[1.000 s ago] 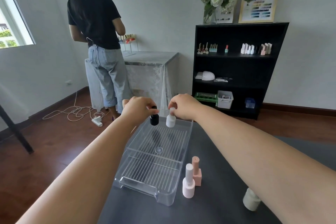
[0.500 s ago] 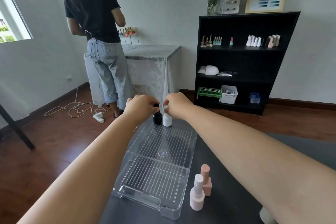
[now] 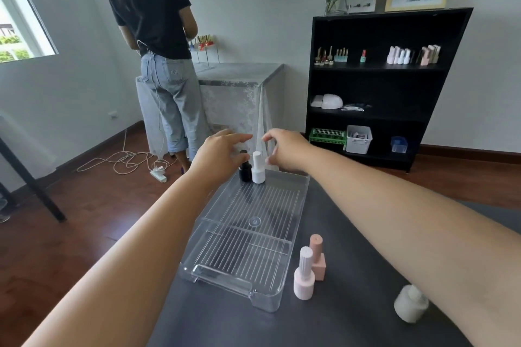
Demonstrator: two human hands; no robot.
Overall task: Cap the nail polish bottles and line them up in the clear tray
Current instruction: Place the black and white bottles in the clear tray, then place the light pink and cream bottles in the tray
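A clear ribbed tray [image 3: 298, 200] lies on the dark table. At its far left corner a capped black bottle [image 3: 245, 172] and a capped white bottle [image 3: 258, 169] stand upright side by side. My left hand [image 3: 218, 153] hovers just left of and above the black bottle, fingers spread, holding nothing. My right hand [image 3: 284, 149] hovers to the right of the white bottle, fingers loosely curved and apart from it. Outside the tray, near its right front corner, stand a pale pink bottle [image 3: 304, 276] and a peach bottle [image 3: 318, 258]. A whitish bottle [image 3: 408, 304] sits partly under my right forearm.
The tray's near end reaches the table's left front edge. Beyond the table a person [image 3: 160, 45] stands with their back turned at a cloth-covered table [image 3: 239, 87]. A black shelf [image 3: 380, 87] with polish bottles stands at the back right. Cables [image 3: 127, 160] lie on the wooden floor.
Both hands have let go of the black and white bottles and lifted away with fingers spread. The two bottles now stand free at the tray's far end. The camera has tilted down.
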